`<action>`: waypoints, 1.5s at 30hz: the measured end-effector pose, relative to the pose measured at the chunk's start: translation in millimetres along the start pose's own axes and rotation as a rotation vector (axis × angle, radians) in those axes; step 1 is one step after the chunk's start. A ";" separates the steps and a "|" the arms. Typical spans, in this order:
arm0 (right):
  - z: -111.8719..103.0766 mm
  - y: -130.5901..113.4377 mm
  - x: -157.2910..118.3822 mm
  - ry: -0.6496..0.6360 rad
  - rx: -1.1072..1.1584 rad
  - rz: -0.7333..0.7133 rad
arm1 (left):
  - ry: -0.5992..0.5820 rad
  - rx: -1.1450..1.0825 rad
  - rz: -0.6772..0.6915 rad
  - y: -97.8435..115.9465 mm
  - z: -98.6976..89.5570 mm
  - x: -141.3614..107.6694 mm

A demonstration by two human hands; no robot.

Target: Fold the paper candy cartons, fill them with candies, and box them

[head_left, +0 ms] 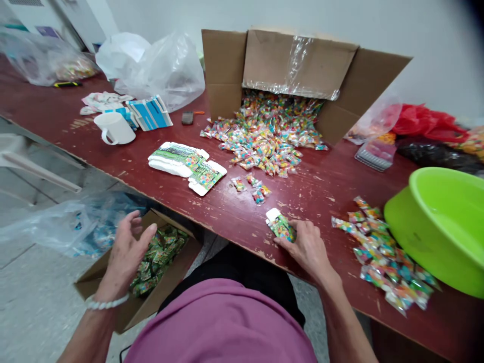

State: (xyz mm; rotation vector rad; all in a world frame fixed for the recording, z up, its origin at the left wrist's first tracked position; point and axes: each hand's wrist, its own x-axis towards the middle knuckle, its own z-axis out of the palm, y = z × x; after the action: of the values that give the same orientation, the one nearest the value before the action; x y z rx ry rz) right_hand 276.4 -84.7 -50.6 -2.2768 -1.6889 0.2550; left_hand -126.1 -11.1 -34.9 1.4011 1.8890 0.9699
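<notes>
My right hand grips a small green printed candy box near the table's front edge, with the box's white end flap raised. My left hand is held in the air, fingers apart and nothing in them, above a cardboard carton on the floor. Filled green packs lie in that carton. On the table ahead is a stack of flat green boxes, with one box lying apart at its right. A few wrapped candies sit beyond my right hand.
A tipped carton spills a heap of wrapped candies at the back. On the right are more candies and a lime-green basin. A white mug, blue-striped cartons and plastic bags stand back left.
</notes>
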 end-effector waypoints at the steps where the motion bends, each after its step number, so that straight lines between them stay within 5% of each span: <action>1: 0.6 -0.8 0.0 -0.037 0.055 0.001 | -0.033 -0.064 -0.004 6.1 5.0 -5.6; 4: 2.8 -16.2 2.0 -0.061 0.309 0.052 | -0.284 -0.323 -0.036 40.9 39.4 -37.6; 7: 2.8 -39.7 0.3 -0.095 0.820 0.127 | -0.818 -0.536 -0.264 73.0 79.4 -70.8; 9: 1.7 -56.8 -6.2 -0.182 1.197 0.160 | -1.005 -0.679 -0.281 83.0 98.3 -83.3; 12: 2.1 -82.8 -20.9 -0.302 1.498 0.155 | -1.009 -0.899 -0.199 84.8 111.5 -87.8; 17: 9.8 -112.1 -35.1 -0.276 1.674 0.166 | -0.990 -1.118 -0.219 83.2 108.9 -82.3; 23: 9.2 -105.6 -32.5 -0.166 1.429 0.115 | -0.898 -1.146 -0.130 86.8 98.3 -71.4; 28: -3.3 -97.2 -31.5 -0.014 1.270 0.054 | -0.944 -1.090 -0.127 87.3 89.9 -64.5; 36: -33.8 -115.1 -25.1 0.259 0.820 -0.559 | -1.084 -0.856 -0.107 94.4 86.1 -67.4; 40: -43.5 -118.2 -19.2 0.199 0.550 -0.701 | -1.132 -0.805 -0.058 96.4 82.0 -67.2; 45: -51.3 -110.9 -14.9 0.015 0.550 -0.729 | -1.253 -0.726 -0.101 91.7 81.5 -68.8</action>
State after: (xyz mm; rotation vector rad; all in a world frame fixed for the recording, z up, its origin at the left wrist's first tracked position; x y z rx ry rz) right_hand 188.0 -75.8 34.6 -1.1897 -1.9956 0.4542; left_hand 6.8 -43.7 -2.4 1.0054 0.5657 0.4116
